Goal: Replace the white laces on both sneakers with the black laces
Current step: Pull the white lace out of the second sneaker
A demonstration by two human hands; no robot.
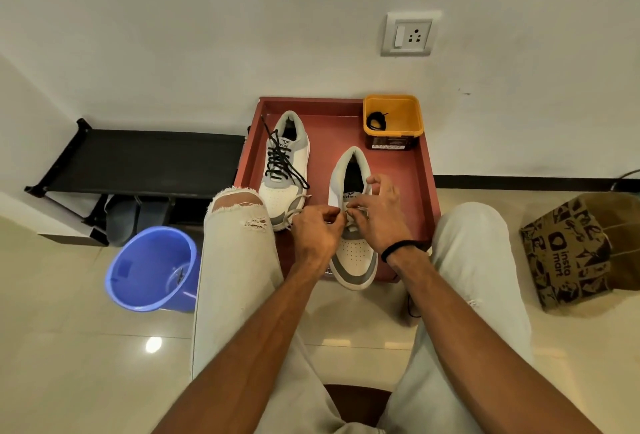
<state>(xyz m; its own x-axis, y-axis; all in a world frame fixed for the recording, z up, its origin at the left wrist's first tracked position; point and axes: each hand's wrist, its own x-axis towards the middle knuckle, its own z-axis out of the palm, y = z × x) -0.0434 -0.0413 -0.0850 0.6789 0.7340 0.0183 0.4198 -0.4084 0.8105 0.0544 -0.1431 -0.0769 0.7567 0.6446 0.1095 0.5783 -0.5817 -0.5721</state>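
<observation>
From the head camera, both hands met over the right sneaker (353, 253) on the red tray (420, 170). The left hand (317, 234) and right hand (379, 215) each pinched its white lace (349, 213) with curled fingers. The left sneaker (282, 170) beside it carried black laces (282, 159); another black lace (375, 120) lay coiled in the yellow tub (394, 114).

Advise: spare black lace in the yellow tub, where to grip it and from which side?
Judging from the view: the black lace lies coiled on the floor of the yellow tub, toward its left wall. Come straight down through the open top, since the walls block any side approach. Pinch across the bundled loops rather than a single strand, so the whole coil probably lifts together.
</observation>
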